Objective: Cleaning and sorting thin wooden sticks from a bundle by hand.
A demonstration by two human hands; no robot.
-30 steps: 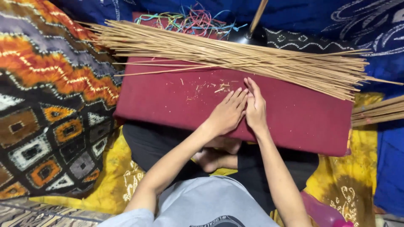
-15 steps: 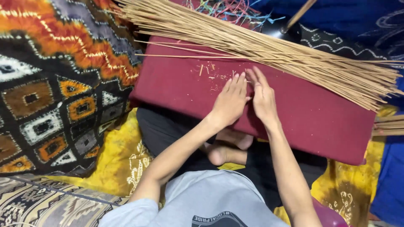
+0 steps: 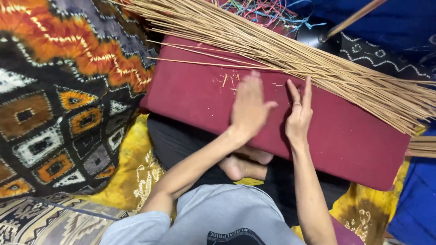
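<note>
- At 9 o'clock a patterned cloth (image 3: pixel 59 104) in orange, black and grey covers the floor, and a yellow cloth (image 3: pixel 131 168) lies under its edge.
- In the middle, a dark red cushion (image 3: pixel 190 97) rests across the person's lap and serves as the working surface.
- The left hand (image 3: pixel 249 106) is on the cushion, palm down; its fingers (image 3: pixel 254 84) are stretched out flat and hold nothing.
- Small broken bits (image 3: pixel 227 79) of stick lie just beside the left fingertips, at 12 o'clock from them.
- The right hand (image 3: pixel 299 115) stands on its edge near the left hand, fingers straight and spread, also gripping nothing.
- A big bundle of thin tan sticks (image 3: pixel 281 50) lies across the far edge of the cushion, from 11 to 3 o'clock, close to the right fingertips.
- I judge the work is at an early point: the bundle looks whole, and no stick is yet separated in the hands.
- Coloured strings (image 3: pixel 268 11) lie at 12 o'clock, behind the sticks.
</note>
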